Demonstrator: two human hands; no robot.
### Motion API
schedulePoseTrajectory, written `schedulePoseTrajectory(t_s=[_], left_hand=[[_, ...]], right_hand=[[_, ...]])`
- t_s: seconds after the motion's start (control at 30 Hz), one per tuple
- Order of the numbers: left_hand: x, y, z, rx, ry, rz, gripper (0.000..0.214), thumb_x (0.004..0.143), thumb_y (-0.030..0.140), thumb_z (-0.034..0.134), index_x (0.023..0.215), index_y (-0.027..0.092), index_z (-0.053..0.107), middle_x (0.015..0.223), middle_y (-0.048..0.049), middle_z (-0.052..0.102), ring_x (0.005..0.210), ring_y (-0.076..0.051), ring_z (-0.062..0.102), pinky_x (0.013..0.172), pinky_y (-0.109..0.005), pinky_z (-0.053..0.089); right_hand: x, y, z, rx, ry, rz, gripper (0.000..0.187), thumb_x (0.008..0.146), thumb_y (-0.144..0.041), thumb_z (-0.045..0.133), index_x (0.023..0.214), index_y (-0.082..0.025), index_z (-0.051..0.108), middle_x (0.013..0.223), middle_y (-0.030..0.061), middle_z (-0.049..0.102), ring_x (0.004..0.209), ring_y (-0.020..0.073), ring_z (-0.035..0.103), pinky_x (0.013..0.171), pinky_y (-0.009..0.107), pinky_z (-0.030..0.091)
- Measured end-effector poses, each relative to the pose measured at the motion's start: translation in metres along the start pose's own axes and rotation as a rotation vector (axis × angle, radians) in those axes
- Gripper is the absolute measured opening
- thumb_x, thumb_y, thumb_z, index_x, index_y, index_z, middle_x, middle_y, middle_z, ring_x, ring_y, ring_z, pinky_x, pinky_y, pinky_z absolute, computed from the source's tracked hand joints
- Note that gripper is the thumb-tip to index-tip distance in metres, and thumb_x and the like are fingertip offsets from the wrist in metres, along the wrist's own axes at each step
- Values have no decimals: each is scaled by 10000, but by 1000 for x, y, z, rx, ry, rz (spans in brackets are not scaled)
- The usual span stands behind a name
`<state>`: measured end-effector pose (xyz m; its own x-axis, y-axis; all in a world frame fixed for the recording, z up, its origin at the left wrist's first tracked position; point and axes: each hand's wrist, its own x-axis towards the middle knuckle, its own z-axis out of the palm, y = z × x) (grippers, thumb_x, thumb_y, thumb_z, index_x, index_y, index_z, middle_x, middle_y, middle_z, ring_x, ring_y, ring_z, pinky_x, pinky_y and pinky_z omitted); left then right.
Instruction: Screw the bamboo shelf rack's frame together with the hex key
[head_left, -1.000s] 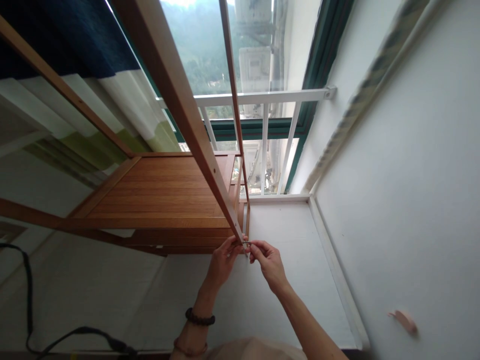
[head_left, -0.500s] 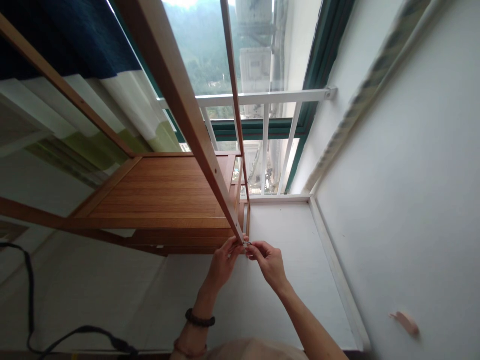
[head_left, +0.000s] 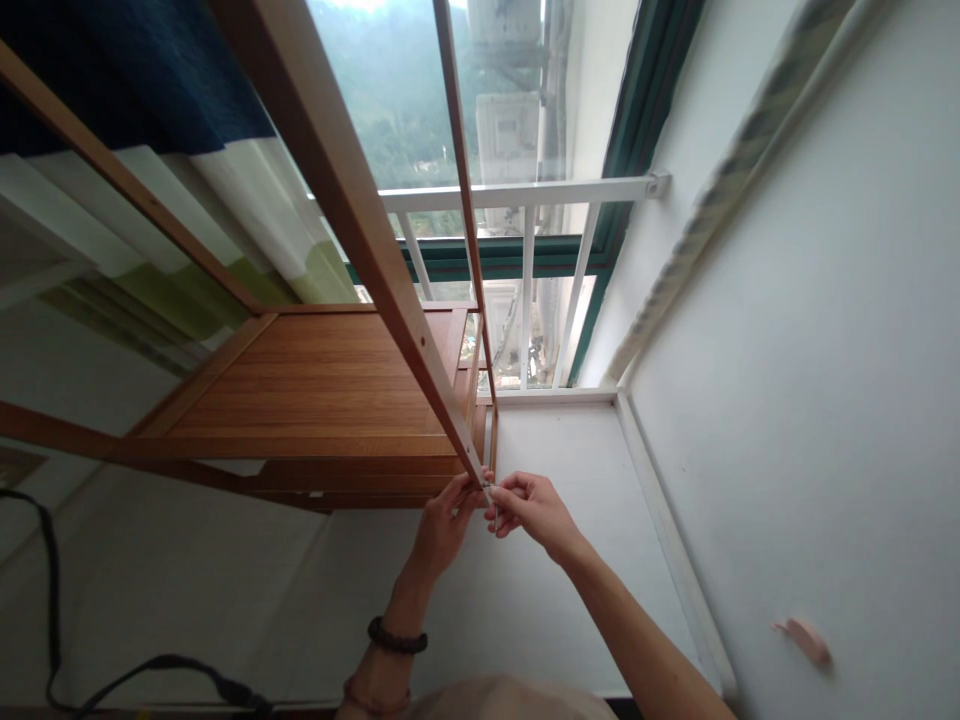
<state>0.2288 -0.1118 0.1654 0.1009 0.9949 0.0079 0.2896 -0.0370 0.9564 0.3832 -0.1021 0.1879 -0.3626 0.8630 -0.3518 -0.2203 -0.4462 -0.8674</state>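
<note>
A wooden shelf rack point(head_left: 330, 375) stands ahead of me, with one long post point(head_left: 390, 285) slanting down to my hands. My left hand point(head_left: 441, 530) is closed around the lower part of that post, its fingers behind and beside the wood. At the post's right side, my right hand point(head_left: 534, 512) pinches a thin bent metal hex key point(head_left: 496, 520). One arm of the key points at the post and the other hangs down by my fingers. Its tip, and any screw it meets, are hidden.
A window with a white railing point(head_left: 555, 192) is behind the rack, and a striped curtain point(head_left: 247, 200) hangs at left. A white wall point(head_left: 810, 400) with a pink hook-like piece point(head_left: 806, 642) rises at right. A black strap point(head_left: 172, 662) lies lower left.
My right hand has turned, and the hex key's free arm now hangs downward. The left hand stays on the post. The whole view has shifted slightly.
</note>
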Motion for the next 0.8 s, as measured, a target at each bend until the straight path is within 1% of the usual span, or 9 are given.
schedulePoseTrajectory(t_s=[0.07,0.13,0.27,0.33,0.47,0.6,0.7,0.8], left_hand=[[0,0,1,4,10,5,301,826,306,482,1090,171,531,1127,-94,615,1011,-200,592,893,-334,461],[-1,1,1,-4,12,10,294,826,303,483,1085,173,531,1117,-91,621,1008,-197,593,882,-327,467],[-2,2,1,-8,7,3,296,825,308,484,1085,174,531,1111,-90,624,982,-193,604,866,-332,476],[-2,3,2,-9,14,3,296,828,310,480,1085,173,528,1128,-94,615,978,-190,605,869,-335,475],[-2,5,2,4,18,16,282,830,299,478,1076,170,531,1139,-95,609,990,-188,600,873,-329,473],[-3,11,4,46,25,32,280,818,293,498,1067,169,530,1122,-95,619,972,-192,611,849,-321,488],[-3,12,6,74,61,38,287,801,297,523,1059,172,532,1088,-91,636,934,-192,628,825,-319,502],[-2,9,10,104,119,39,285,790,305,538,1047,183,541,1036,-77,661,901,-193,642,808,-325,512]], right_hand=[[0,-2,1,93,-7,41,365,651,-393,674,842,-153,475,580,17,644,462,126,592,472,258,488],[0,1,0,145,4,24,374,650,-374,685,853,-150,464,597,21,650,476,122,597,480,247,483],[-1,12,-3,216,23,-25,320,673,-353,678,815,-105,533,713,66,667,552,105,615,558,235,486],[-1,16,-3,235,34,-41,314,676,-353,676,816,-103,549,734,69,668,563,106,617,568,237,485],[-2,14,-2,220,54,-49,321,664,-360,685,819,-118,540,699,58,668,545,118,616,527,237,481],[-3,13,-1,200,62,-37,324,649,-376,692,752,-127,512,679,60,666,537,121,617,508,231,492],[-1,11,0,213,53,6,358,633,-398,699,751,-144,475,629,42,656,505,119,610,469,217,486],[1,8,1,283,19,57,399,615,-401,712,772,-168,428,587,12,641,431,93,571,406,181,450]])
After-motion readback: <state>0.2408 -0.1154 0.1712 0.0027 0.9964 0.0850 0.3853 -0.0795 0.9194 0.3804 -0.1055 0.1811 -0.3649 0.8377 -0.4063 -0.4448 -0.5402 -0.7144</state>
